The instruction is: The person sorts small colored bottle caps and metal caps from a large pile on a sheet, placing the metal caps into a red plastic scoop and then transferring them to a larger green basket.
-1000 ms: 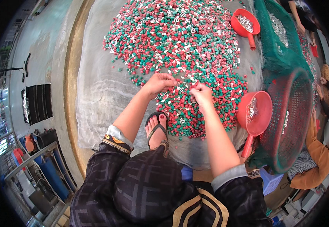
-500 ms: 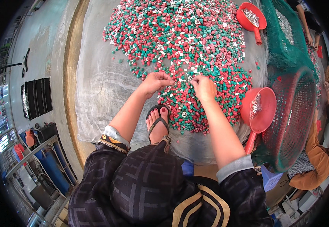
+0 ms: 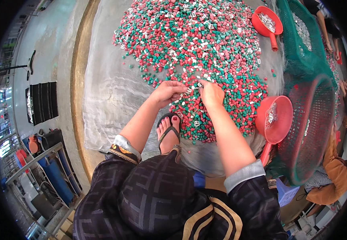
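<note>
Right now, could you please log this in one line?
left hand: over coloured pile; right hand: likewise; grips: unclear; nearer red scoop: holding white pieces

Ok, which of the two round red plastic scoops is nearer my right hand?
The lower round red plastic scoop, beside the large red perforated basket, is nearer your right hand; the upper scoop sits farther off, beside the green netting.
</note>
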The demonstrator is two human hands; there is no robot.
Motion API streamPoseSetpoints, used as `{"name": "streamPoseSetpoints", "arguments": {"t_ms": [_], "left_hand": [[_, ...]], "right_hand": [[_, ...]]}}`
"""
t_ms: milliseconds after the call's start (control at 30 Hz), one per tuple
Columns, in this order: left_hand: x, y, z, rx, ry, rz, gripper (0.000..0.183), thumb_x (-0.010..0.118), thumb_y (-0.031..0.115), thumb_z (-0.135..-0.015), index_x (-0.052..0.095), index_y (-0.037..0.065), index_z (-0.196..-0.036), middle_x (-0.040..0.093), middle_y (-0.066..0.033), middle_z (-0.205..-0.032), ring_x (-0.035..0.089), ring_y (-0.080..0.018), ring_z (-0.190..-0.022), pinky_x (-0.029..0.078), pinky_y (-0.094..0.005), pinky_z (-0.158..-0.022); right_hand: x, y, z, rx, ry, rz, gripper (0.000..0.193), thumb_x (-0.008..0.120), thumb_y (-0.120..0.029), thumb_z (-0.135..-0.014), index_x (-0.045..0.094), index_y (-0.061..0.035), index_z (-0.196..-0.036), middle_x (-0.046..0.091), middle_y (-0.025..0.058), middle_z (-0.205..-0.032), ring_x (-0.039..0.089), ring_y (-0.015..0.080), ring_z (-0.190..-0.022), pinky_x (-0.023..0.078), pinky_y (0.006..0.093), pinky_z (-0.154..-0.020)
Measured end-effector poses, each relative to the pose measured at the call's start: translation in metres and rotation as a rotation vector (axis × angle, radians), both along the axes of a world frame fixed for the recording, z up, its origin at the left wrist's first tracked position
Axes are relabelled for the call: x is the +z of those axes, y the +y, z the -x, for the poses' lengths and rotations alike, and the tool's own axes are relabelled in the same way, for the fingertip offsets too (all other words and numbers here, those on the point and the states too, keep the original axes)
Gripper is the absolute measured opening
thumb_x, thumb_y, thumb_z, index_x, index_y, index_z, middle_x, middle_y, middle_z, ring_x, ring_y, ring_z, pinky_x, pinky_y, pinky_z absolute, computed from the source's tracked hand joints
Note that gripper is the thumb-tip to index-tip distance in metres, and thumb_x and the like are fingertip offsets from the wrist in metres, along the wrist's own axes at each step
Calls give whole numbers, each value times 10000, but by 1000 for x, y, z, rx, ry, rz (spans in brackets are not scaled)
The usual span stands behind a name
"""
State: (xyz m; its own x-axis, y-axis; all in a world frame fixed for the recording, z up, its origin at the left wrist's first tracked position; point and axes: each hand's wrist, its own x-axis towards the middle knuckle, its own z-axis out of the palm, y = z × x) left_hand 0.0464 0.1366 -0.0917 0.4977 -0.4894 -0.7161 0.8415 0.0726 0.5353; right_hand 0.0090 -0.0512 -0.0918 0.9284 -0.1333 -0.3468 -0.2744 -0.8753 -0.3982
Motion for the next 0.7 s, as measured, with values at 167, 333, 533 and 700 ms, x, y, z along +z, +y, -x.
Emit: {"name": "streamPoseSetpoints", "arguments": {"t_ms": [167,333,533,700], "left_hand": [[-3,5,-1,77,163,126,124,559,104,-853,567,6,-930,640,-112,-854,626,-167,-715,489,-254,-607],[11,3,-2,61,146,147,193,489,135,-897,514,-5,-1027,623,-178,-1019,643,-238,-879,519,-308,-721],[18,-3,-2,46,133,203,242,493,102,-891,450,-32,-1088,589,-227,-1066,629,-302,-923,524,-344,-753],[27,-7,-1,37,120,193,222,509,90,-878,456,-20,-1064,608,-199,-1000,641,-301,-882,533,-333,-716]], "right_hand": [[-2,0,-2,-57,3,30,121,591,-182,-797,624,-116,-892,643,129,-827,625,304,-788,491,425,-679],[-10,-14,5,-479,-121,-479,158,621,-199,-802,620,-41,-801,641,89,-714,623,212,-666,455,325,-573],[10,-19,23,-803,219,-1612,109,556,-111,-802,568,-20,-861,603,89,-773,601,188,-648,498,291,-576],[11,-14,26,-790,306,-1716,272,496,-233,-844,556,22,-919,619,158,-889,625,238,-765,518,336,-670]]}}
